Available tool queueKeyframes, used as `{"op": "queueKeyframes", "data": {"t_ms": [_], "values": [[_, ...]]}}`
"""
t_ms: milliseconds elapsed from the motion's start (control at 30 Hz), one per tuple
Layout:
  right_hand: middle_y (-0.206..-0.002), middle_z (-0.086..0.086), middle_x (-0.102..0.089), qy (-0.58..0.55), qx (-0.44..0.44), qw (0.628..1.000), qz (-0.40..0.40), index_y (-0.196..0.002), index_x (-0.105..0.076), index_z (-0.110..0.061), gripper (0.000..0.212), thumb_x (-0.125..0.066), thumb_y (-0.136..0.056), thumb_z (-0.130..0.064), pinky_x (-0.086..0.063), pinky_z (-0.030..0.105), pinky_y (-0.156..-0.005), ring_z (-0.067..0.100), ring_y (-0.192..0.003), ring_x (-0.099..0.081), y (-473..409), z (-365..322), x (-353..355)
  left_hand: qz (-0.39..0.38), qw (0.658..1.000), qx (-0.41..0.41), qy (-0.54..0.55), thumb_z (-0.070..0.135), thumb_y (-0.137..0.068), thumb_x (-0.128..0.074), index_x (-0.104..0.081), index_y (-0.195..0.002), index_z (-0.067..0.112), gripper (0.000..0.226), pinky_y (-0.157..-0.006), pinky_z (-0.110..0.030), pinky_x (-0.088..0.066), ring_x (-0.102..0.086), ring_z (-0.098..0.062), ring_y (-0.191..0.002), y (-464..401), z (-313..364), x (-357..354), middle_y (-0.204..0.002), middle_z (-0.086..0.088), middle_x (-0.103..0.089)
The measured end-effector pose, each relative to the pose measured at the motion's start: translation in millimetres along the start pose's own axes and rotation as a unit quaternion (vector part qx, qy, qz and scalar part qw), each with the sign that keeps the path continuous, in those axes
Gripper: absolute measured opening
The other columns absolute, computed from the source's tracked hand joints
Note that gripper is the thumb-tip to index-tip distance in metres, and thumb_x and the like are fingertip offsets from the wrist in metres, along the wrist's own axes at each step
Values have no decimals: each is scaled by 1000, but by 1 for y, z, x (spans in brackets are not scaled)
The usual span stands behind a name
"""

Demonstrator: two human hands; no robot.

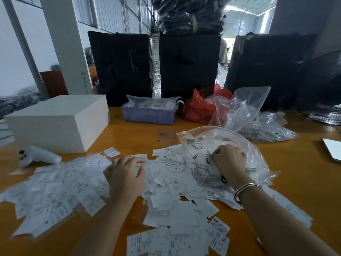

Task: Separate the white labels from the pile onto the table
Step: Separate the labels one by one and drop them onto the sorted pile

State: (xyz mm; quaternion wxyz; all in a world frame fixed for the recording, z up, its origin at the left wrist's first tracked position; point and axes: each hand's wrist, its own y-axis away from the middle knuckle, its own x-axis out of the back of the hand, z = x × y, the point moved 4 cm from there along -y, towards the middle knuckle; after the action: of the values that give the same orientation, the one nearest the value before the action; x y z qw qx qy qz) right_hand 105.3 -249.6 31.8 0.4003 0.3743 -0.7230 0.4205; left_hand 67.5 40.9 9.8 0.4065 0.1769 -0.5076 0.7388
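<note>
- White box [55,121] and a controller [38,156] sit far left on the desk [295,182].
- Labels [73,189] lie spread loose across the desk front.
- My left hand [125,174] rests on them, fingers loosely curled, holding nothing I can see.
- Right hand [228,157] bunches the clear bag [254,163] on the pile's right edge.

Daylit warehouse: white pillar [64,43], corrugated walls [114,13].
</note>
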Motion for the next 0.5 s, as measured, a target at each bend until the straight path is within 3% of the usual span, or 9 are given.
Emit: {"op": "queueKeyframes", "data": {"t_ms": [133,233,333,433,500], "values": [[-91,-4,-62,-136,30,986,94,-84,-60,-18,13,-52,-92,-24,-32,39,-91,20,-93,-54,3,-8,19,-27,999,-6,28,17,-86,-66,-71,-94,23,12,-85,-29,-26,-51,-20,-107,1,6,-2,-102,3,-67],[-78,-13,-59,-317,133,933,109,-82,-57,-21,10,-60,-90,-16,-47,25,-79,6,-75,-57,19,-31,36,-57,988,-21,141,22,-90,-62,-67,-100,26,12,-85,-22,-36,-51,-11,-105,2,12,-2,-107,9,-64],[-76,-8,-68,-430,193,881,-49,-84,-55,-26,17,-61,-89,-11,-54,23,-67,8,-72,-66,43,-62,31,-145,946,11,290,45,-89,-53,-55,-103,43,14,-69,-4,-43,-54,4,-97,4,19,-3,-108,25,-56],[-75,-11,-72,-445,229,842,-200,-91,-55,-29,21,-59,-90,-9,-55,23,-66,5,-69,-67,68,-83,11,-233,898,34,371,69,-80,-49,-49,-116,48,41,-70,0,-42,-49,20,-102,9,24,-7,-113,36,-51],[-73,-13,-71,-434,241,833,-244,-94,-54,-30,22,-59,-90,-8,-54,21,-67,4,-70,-67,78,-89,-1,-278,873,34,400,67,-77,-53,-44,-119,52,46,-70,-2,-44,-50,21,-100,11,26,-9,-108,40,-54]]}}
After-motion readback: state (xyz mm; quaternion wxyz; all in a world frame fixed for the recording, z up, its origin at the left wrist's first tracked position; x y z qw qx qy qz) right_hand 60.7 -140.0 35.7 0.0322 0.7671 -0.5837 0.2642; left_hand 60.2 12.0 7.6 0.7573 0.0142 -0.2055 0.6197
